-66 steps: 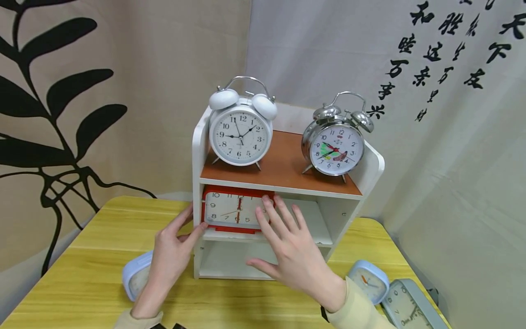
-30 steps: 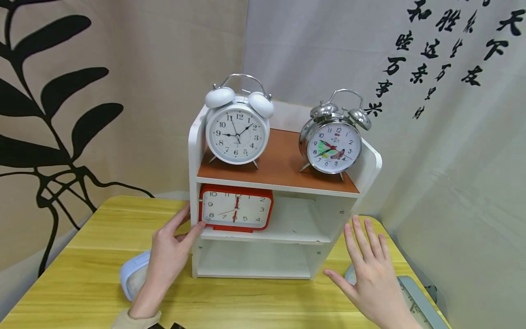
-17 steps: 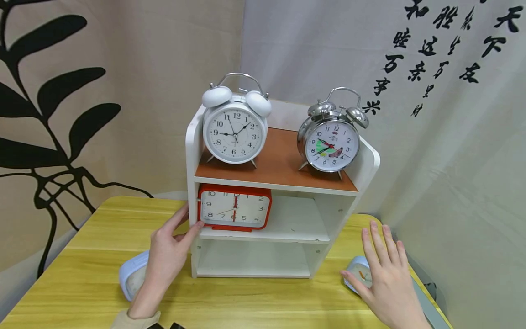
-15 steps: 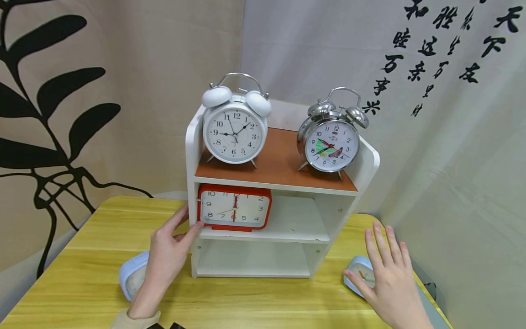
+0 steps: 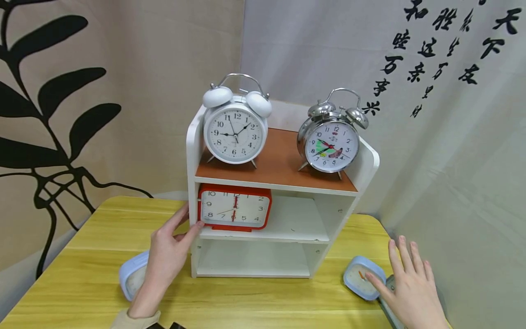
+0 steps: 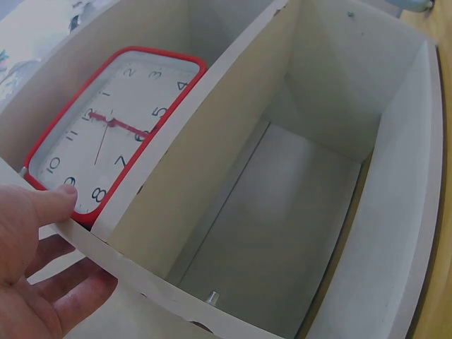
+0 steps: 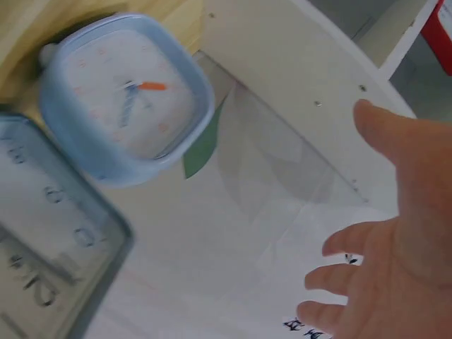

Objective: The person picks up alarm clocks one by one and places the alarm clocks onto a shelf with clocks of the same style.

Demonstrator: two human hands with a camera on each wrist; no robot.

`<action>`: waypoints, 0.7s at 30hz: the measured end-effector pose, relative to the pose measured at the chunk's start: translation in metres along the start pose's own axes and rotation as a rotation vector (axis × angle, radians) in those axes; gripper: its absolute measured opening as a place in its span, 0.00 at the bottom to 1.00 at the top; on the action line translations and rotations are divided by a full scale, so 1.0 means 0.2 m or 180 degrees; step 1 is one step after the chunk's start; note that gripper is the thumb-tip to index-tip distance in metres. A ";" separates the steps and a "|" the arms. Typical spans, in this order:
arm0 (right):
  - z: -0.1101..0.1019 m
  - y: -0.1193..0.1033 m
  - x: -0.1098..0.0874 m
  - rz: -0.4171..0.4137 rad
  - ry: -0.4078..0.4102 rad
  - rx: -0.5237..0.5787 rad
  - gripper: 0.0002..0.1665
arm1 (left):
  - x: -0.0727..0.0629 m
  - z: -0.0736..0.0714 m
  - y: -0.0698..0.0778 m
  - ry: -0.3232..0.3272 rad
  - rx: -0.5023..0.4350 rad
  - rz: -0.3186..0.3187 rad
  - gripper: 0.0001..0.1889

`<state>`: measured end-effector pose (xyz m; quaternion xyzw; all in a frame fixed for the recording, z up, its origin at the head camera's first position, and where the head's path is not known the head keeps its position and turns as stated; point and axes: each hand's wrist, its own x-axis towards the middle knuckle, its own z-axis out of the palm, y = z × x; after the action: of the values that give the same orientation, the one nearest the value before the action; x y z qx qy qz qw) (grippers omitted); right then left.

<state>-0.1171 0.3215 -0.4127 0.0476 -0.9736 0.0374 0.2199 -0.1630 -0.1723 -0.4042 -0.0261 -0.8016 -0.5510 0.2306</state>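
Observation:
At the left side panel of a small white shelf (image 5: 255, 258), my left hand (image 5: 169, 249) pinches the board, with the thumb in front and the other fingers outside it. In the left wrist view the thumb (image 6: 53, 205) overlaps the lower-left corner of a red rectangular clock (image 6: 85, 152) that stands in the middle compartment. My right hand (image 5: 411, 283) is spread and holds nothing, over a grey-green rectangular clock (image 5: 390, 311) at the table's right. Much of that clock is hidden under the hand. Left of the right thumb is a light-blue rounded clock (image 5: 363, 278).
A white twin-bell alarm clock (image 5: 235, 132) and a silver twin-bell alarm clock (image 5: 332, 144) stand on the shelf's brown top. Another light-blue clock (image 5: 133, 274) lies behind my left forearm. Everything rests on a yellow wooden table (image 5: 246, 306) before a curtain (image 5: 172, 91).
My right hand has left the front of the red clock and moved right and down to the grey-green clock. My left hand stays at the shelf's side.

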 end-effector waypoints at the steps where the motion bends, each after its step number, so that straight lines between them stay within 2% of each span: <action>1: 0.01 0.02 -0.01 0.0023 -0.0050 -0.0017 0.63 | 0.00 0.00 0.00 -0.0001 0.0000 0.0000 0.29; 9: 0.04 0.14 -0.02 0.0111 -0.0309 -0.0198 0.64 | 0.00 0.00 0.00 0.0030 -0.0025 0.0026 0.29; 17: 0.03 0.25 -0.01 0.0312 -0.0976 -0.0118 0.65 | 0.00 0.00 -0.01 -0.0003 0.0023 0.0016 0.29; 21: 0.04 0.30 -0.01 0.0367 -0.1181 -0.0120 0.66 | 0.00 0.00 -0.01 -0.0022 -0.0002 0.0025 0.29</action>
<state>-0.1255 0.3810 -0.4233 -0.0062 -0.9991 0.0222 0.0350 -0.1637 -0.1731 -0.4050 -0.0313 -0.8021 -0.5502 0.2299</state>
